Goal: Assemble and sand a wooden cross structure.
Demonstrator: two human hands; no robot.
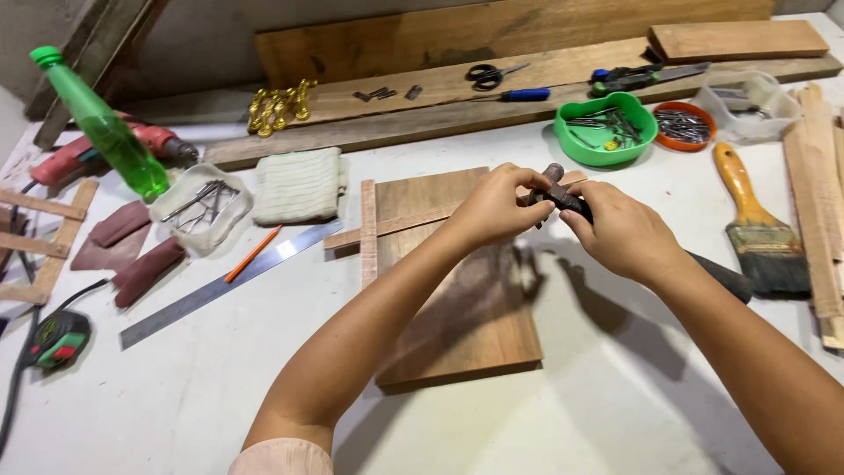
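Head view: both hands meet above a flat brown wood board (pixel 457 290) lying on the white counter (pixel 176 396). Left hand (pixel 492 207) and right hand (pixel 620 233) both have fingers closed around a hammer head (pixel 556 189), dark, rusty-looking metal with a rounded end poking up between the fingertips. Its black handle (pixel 723 277) runs out behind the right wrist, low over the counter. Two thin wood strips (pixel 369 230) lie crossed on the board's left edge, pale and narrow.

Left of the board: long steel ruler (pixel 220 286), shiny and flat, with an orange pencil (pixel 253 253) touching it. Ribbed cream cloth (pixel 299 185), folded, beside a clear plastic tub of nails (pixel 200 209). Green plastic bottle (pixel 104 123) tilted over a red drill (pixel 97 154). Green-black tape measure (pixel 57 339) near the left edge.

Right side: worn paintbrush (pixel 760 229) with yellow-orange handle and dirty bristles. Round green bowl (pixel 605 130) holding screws, small orange dish (pixel 684 126) of nails next to it. Black scissors (pixel 488 76) rest on rough planks at the back.
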